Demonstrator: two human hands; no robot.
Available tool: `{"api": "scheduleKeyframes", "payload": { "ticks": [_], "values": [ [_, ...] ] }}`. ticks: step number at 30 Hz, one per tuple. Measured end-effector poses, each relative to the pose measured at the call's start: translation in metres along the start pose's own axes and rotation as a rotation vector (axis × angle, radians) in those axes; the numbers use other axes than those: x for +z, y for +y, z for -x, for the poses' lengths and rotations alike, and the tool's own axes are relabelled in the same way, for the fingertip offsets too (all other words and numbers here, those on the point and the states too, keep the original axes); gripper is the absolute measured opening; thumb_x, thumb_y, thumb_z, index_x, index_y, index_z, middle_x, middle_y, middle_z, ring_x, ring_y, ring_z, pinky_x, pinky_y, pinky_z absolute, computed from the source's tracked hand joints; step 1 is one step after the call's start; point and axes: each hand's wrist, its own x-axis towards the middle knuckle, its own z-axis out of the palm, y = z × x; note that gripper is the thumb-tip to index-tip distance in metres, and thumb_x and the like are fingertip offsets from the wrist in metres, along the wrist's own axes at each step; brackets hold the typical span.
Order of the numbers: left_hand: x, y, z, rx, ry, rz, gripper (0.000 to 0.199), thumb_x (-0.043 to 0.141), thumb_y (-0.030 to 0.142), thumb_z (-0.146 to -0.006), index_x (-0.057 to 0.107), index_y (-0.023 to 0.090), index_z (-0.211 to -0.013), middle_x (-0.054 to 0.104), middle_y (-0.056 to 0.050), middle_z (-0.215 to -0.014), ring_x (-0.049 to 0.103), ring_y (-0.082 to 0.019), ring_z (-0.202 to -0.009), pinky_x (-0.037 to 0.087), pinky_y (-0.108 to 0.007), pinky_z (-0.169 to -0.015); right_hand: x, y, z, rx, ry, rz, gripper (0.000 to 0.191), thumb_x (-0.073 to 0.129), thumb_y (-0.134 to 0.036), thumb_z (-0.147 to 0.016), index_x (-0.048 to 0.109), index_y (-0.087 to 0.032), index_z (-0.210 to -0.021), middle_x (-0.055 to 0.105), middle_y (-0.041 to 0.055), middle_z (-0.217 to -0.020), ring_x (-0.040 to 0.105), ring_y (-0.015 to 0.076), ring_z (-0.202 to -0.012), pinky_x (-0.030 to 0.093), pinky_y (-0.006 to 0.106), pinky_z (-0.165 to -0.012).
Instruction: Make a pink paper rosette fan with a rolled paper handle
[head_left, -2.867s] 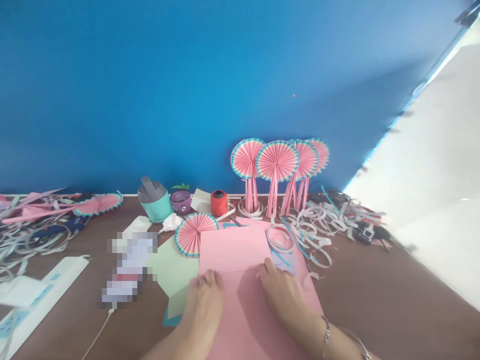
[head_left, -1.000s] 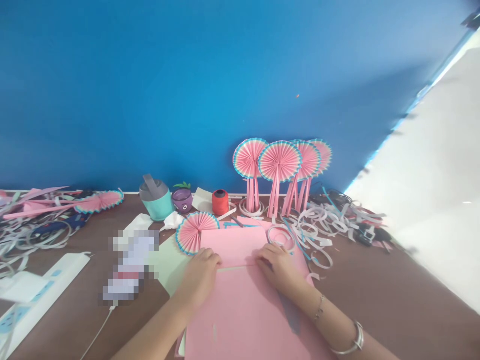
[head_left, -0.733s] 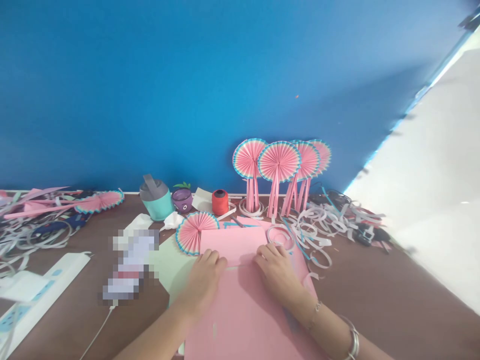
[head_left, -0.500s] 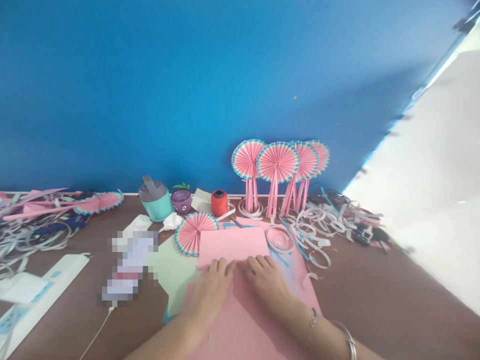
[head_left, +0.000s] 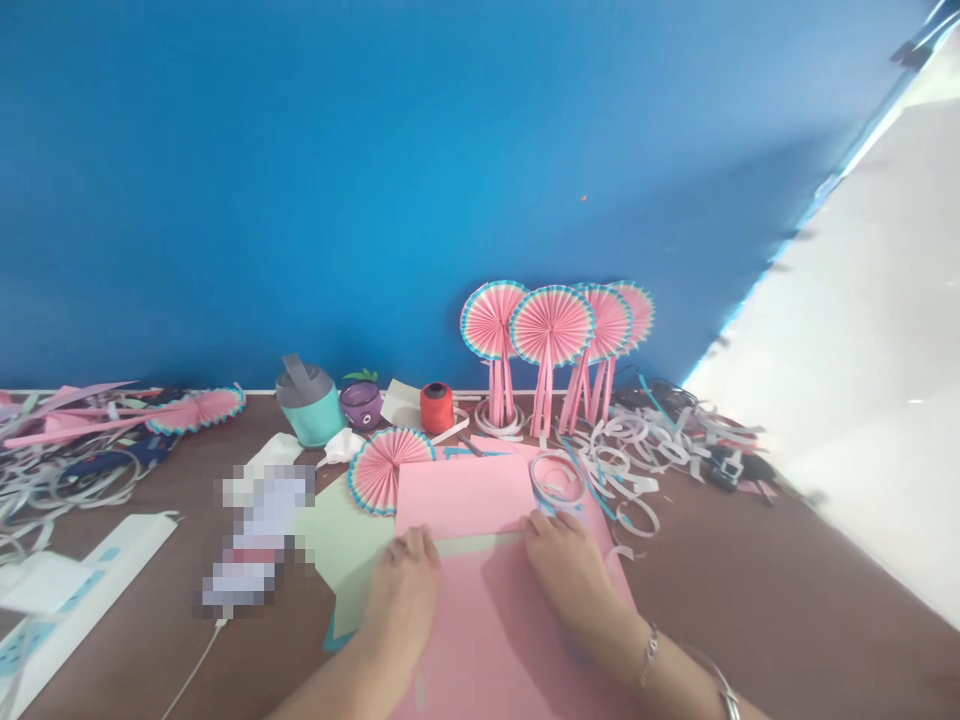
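The pink paper lies on the brown table, directly in front of the person. Left hand and right hand touch its 2 side areas at the ends of a pale green strip. Fingers of both hands are curled, partly closed; whether they pinch the paper cannot be determined. At left: green sheet and white power strip. Beyond: 1 round fan, curled paper strips, red spool. At the rear, 4 upright fans stand before the blue wall.
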Motion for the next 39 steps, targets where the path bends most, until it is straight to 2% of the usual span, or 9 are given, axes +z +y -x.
{"api": "scheduleKeyframes", "payload": {
  "ticks": [4,8,14,16,22,27,31,36,39],
  "values": [
    [-0.010,-0.010,-0.003,-0.002,-0.094,0.026,0.041,0.036,-0.011,-0.074,0.068,0.007,-0.093,0.064,-0.015,-0.086,0.067,-0.022,-0.072,0.050,-0.030,-0.063,0.005,0.007,-0.005,-0.080,0.045,0.038,0.026,0.053,0.005,-0.071,0.066,-0.017,-0.076,0.064,0.0056,-0.071,0.060,0.0205,-0.068,0.036,0.042,-0.090],
    [-0.006,-0.026,-0.011,-0.053,-0.067,0.151,0.043,0.033,-0.007,-0.077,0.067,0.010,-0.097,0.066,-0.014,-0.090,0.068,-0.024,-0.079,0.052,-0.035,-0.069,0.014,0.017,-0.012,-0.082,0.113,-0.036,0.021,0.054,0.001,-0.074,0.065,-0.017,-0.071,0.063,0.0044,-0.069,0.059,0.0197,-0.069,0.034,0.039,-0.085],
    [0.003,-0.037,-0.014,0.031,0.613,0.622,0.029,0.036,0.012,-0.088,0.064,0.017,-0.096,0.064,-0.013,-0.104,0.058,-0.023,-0.102,0.044,-0.040,-0.094,0.011,0.025,-0.018,0.036,0.411,-0.297,0.023,0.045,-0.006,-0.085,0.060,-0.017,-0.072,0.061,0.0007,-0.067,0.054,0.0142,-0.062,0.031,0.031,-0.068],
    [0.004,-0.031,-0.012,0.114,0.556,0.896,0.026,0.039,0.024,-0.091,0.064,0.018,-0.086,0.065,-0.009,-0.086,0.060,-0.020,-0.084,0.048,-0.034,-0.082,0.001,0.022,-0.016,0.049,0.514,-0.395,0.023,0.041,-0.009,-0.090,0.060,-0.018,-0.083,0.064,0.0002,-0.072,0.055,0.0140,-0.065,0.032,0.030,-0.069],
    [0.005,-0.006,-0.013,-0.026,-0.100,1.581,0.050,0.050,0.058,-0.082,0.072,0.013,-0.088,0.070,-0.008,-0.072,0.059,-0.016,-0.061,0.047,-0.026,-0.057,-0.012,0.000,-0.007,-0.236,0.567,-0.439,0.027,0.036,-0.005,-0.092,0.059,-0.018,-0.094,0.065,0.0005,-0.077,0.056,0.0141,-0.072,0.036,0.031,-0.077],
    [0.008,-0.001,-0.018,-0.244,-0.061,1.668,0.055,0.055,0.066,-0.074,0.073,0.014,-0.066,0.068,-0.008,-0.059,0.062,-0.019,-0.060,0.049,-0.029,-0.062,-0.006,-0.008,-0.012,-0.343,0.618,-0.400,0.030,0.034,-0.005,-0.094,0.062,-0.017,-0.092,0.063,0.0001,-0.073,0.053,0.0129,-0.066,0.036,0.030,-0.073],
    [0.013,0.000,-0.020,-0.196,0.016,1.663,0.055,0.056,0.066,-0.074,0.074,0.013,-0.070,0.070,-0.009,-0.062,0.065,-0.022,-0.067,0.052,-0.033,-0.068,-0.001,-0.004,-0.016,-0.242,0.620,-0.364,0.026,0.041,-0.008,-0.094,0.063,-0.018,-0.086,0.061,-0.0008,-0.068,0.052,0.0131,-0.065,0.035,0.030,-0.072],
    [0.018,-0.011,-0.029,-0.230,0.190,1.689,0.055,0.056,0.064,-0.075,0.074,0.012,-0.075,0.073,-0.011,-0.069,0.067,-0.023,-0.068,0.054,-0.034,-0.067,0.010,0.016,-0.021,-0.033,0.426,-0.339,0.031,0.042,-0.010,-0.092,0.061,-0.018,-0.069,0.059,0.0013,-0.066,0.052,0.0152,-0.065,0.034,0.030,-0.069],
    [0.016,-0.021,-0.037,-0.270,0.226,1.751,0.051,0.065,0.063,-0.068,0.072,0.012,-0.070,0.073,-0.011,-0.069,0.068,-0.023,-0.068,0.055,-0.032,-0.065,0.009,0.030,-0.033,0.159,0.267,-0.414,0.028,0.041,-0.011,-0.091,0.067,-0.017,-0.085,0.066,0.0055,-0.082,0.058,0.0184,-0.079,0.037,0.030,-0.073]
  ]
}}
